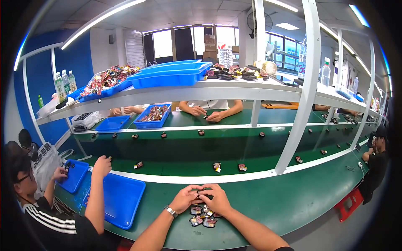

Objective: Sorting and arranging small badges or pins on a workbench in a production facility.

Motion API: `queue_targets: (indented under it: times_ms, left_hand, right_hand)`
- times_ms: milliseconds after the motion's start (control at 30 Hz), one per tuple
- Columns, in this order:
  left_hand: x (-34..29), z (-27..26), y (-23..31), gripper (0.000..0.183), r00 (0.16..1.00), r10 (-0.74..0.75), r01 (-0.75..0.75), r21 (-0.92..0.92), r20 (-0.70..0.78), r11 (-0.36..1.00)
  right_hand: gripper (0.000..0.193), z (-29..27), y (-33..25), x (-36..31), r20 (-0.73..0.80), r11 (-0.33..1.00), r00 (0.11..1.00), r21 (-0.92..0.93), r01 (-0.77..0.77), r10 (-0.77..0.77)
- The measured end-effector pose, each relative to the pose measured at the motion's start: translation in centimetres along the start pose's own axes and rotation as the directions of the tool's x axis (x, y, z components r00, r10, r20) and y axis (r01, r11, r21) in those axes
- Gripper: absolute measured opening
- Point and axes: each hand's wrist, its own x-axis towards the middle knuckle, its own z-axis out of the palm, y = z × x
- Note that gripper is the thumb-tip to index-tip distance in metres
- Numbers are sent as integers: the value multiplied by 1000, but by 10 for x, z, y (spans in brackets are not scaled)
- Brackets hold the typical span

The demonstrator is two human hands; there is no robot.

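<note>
At the near edge of the green counter [268,201], about midway along it, a loose cluster of small parts [203,218], dark with reddish, white and yellow patches, lies between the person's forearms. Just above it, the left hand [184,199], with a metal watch [171,211] on its wrist, and the right hand [215,201] meet, fingers bent inward, pinching a small black part [198,193] between their fingertips; its finer detail is too small to tell. Toward the counter's left end sits a large blue tray [125,198], a few reddish bits showing at its left side, partly behind the arm of a co-worker [54,221]. Beyond it, nearer the left corner, a smaller blue tray [75,178] carries a few dark pieces, one of the co-worker's hands over its edge. Past the counter's far white rail, similar parts lie spaced out along a green belt [176,150]. Across the belt stand a low blue tray [114,122] and a deeper blue bin [151,124] heaped with reddish pieces, with another person's hands to the right. On the raised shelf, a blue tray [111,93] overflows with reddish parts beside stacked blue trays [167,76] and a dark pile [234,73]; bottles [65,83] stand at its left end.
</note>
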Motion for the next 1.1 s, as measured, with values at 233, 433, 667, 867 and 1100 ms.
queue_targets:
  times_ms: [233,433,667,867,1100]
  left_hand:
    - [-1,-7,-3,27,998,58,-58,8,-3,998]
    - [1,-2,-9,27,999,40,-40,-6,-20,999]
    - [0,-8,-9,28,993,119,-120,-77,-9,990]
    - [1,-9,-12,29,993,118,-120,-98,-23,988]
    - [2,-2,-10,30,993,119,-120,-101,-17,988]
  right_hand:
    - [12,-2,-13,6,5,996,997,29,80,-80]
    - [19,2,-2,0,-41,998,998,44,54,-52]
    - [20,-1,-13,3,-79,990,988,-31,134,-136]
    - [19,2,-8,2,-121,994,986,-18,111,-112]
    - [19,5,1,0,-116,997,991,23,75,-72]
